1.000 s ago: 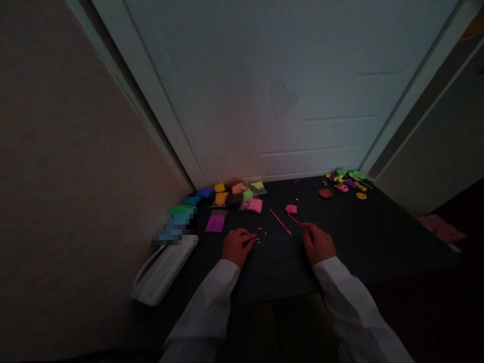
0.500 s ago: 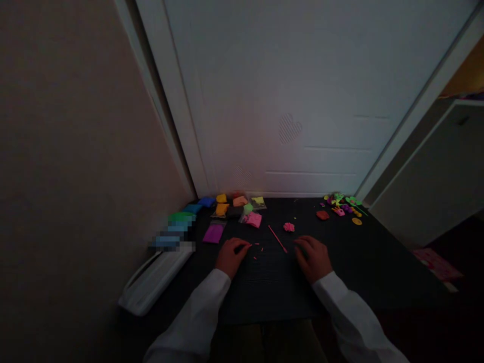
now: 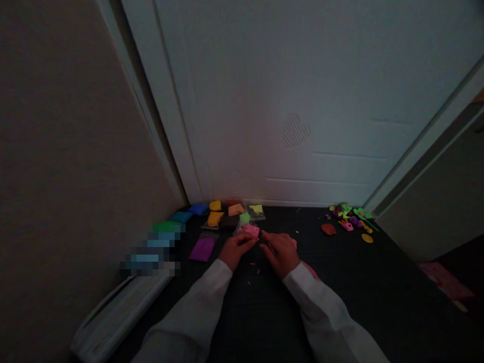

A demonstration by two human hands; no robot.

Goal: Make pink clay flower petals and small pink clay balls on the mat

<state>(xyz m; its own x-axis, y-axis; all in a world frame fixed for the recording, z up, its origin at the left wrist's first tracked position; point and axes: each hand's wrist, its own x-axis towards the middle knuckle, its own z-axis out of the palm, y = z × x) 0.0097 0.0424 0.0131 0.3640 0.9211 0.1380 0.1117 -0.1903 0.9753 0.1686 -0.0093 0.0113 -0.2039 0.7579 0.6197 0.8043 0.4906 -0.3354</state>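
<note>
Thin pink clay-like slivers (image 3: 252, 263), lower centre: likely light, soft, best pinched mid-length; left hand (image 3: 235, 250), right hand (image 3: 283, 253) curled, contents indiscernible.

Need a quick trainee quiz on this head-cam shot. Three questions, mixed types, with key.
1. Count: how many tiny pink bits can be seen lying loose on the dark table?
2. True or false: the purple packet lies to the left of the left hand.
3. Multiple choice: which of these does the right hand partly hide?
A) the purple packet
B) the pink lump
C) the red piece

Key: 1. Three. 2. True. 3. B.
</note>
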